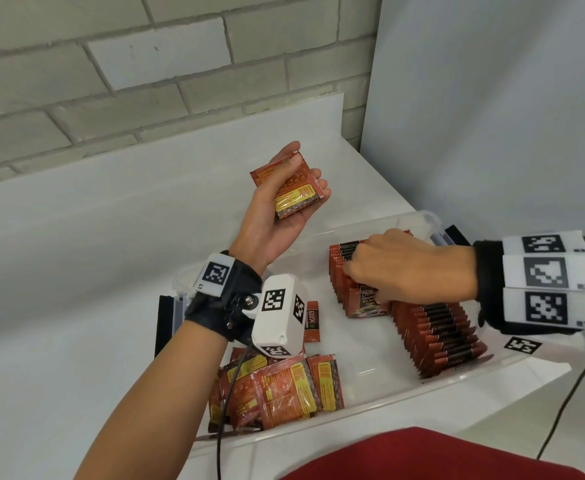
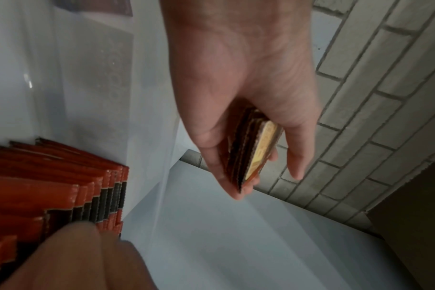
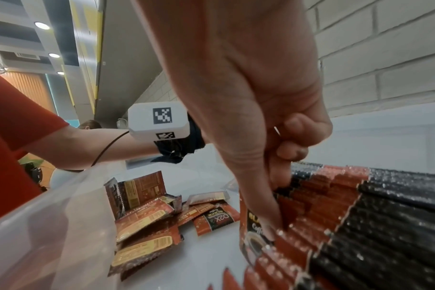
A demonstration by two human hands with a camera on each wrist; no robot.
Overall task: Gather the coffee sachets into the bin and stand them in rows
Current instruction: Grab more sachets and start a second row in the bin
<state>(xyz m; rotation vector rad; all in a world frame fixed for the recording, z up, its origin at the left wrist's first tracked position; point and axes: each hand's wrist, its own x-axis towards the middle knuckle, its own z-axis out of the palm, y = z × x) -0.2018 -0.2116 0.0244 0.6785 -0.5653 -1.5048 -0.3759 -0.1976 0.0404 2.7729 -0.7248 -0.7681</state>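
1. Loose sachets (image 1: 277, 389) lie heaped at the bin's (image 1: 370, 407) near-left corner, beside bare floor.
2. Standing rows (image 1: 440, 336) fill the right side, against the wall.
3. Left hand (image 1: 277, 209), raised above the tabletop (image 1: 76, 254), clasps a small stack (image 1: 294, 185).
4. Right hand (image 1: 408, 271) pinches the front sachet (image 1: 367, 304) of a row.
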